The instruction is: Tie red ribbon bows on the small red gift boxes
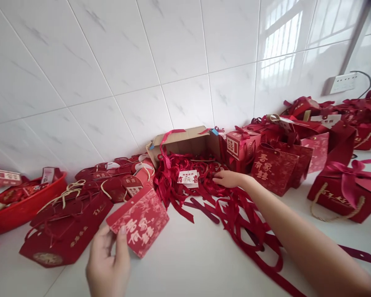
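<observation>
My left hand (pixel 109 258), at the lower left, is closed on a red gift box (pixel 142 225) with pale Chinese characters, gripped by its left edge between thumb and fingers. My right hand (pixel 228 179) reaches into a heap of dark red ribbons (pixel 204 192) at the centre. Its fingers look stretched and apart, touching the ribbons, with the tips partly hidden. Beside those fingers, a white printed card (pixel 188 178) lies on the heap. Behind, an open cardboard box (pixel 185 135) lies against the wall with ribbons spilling out of its front.
Dark red gift bags (pixel 71 231) with cords lie at left, beside a red plastic basin (pixel 27 210) of small boxes. On the right stand several finished-looking red boxes (pixel 273 169) and a bow-tied bag (pixel 343 189). A power socket (pixel 343 83) is fixed to the tiled wall (pixel 136 53).
</observation>
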Available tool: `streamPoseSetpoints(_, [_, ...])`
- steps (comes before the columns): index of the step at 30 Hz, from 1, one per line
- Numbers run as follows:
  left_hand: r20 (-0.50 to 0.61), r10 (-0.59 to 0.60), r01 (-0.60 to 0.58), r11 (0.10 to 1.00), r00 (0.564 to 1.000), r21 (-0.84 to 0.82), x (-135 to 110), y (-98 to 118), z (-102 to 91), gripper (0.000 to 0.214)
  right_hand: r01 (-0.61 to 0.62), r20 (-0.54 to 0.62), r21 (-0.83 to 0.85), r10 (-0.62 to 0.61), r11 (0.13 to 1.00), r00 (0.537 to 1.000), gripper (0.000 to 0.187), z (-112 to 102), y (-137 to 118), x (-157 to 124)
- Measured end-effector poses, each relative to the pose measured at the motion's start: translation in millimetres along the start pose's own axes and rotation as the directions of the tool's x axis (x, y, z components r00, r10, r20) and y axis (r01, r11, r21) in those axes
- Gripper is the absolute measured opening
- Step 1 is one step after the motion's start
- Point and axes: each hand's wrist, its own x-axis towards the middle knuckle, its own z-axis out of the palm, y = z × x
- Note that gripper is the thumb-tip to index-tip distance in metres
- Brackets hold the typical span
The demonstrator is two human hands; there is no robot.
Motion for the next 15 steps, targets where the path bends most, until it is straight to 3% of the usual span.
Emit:
streamPoseSetpoints(3, [0.064,-0.072,0.073,0.997,0.995,-0.01,-14.2,16.2,13.7,0.05,-0.046,0.049,-0.004,0.046,0.999,0.998,0.026,-2.2,-3.3,-3.6])
streamPoseSetpoints(8, [0.083,-0.181,0.186,0.981,0.98,-0.056,-28.2,26.6,21.8,0.052,-0.241,-0.18,-0.033,0.231,0.97,0.956,0.026,-4.0,-3.4,-3.2])
streamPoseSetpoints(10, [0.085,-0.202,0.21,0.974,0.976,-0.091,-32.7,23.8,22.2,0.052,-0.223,-0.25,-0.016,0.212,0.975,0.945,0.026,-0.8,-6.0,1.9])
streamPoseSetpoints(15, [0.055,-0.199,0.205,0.965,0.978,-0.165,-41.3,10.1,22.2,0.051,-0.039,-0.338,0.059,0.056,0.998,0.94,0.026,15.3,-17.4,35.0])
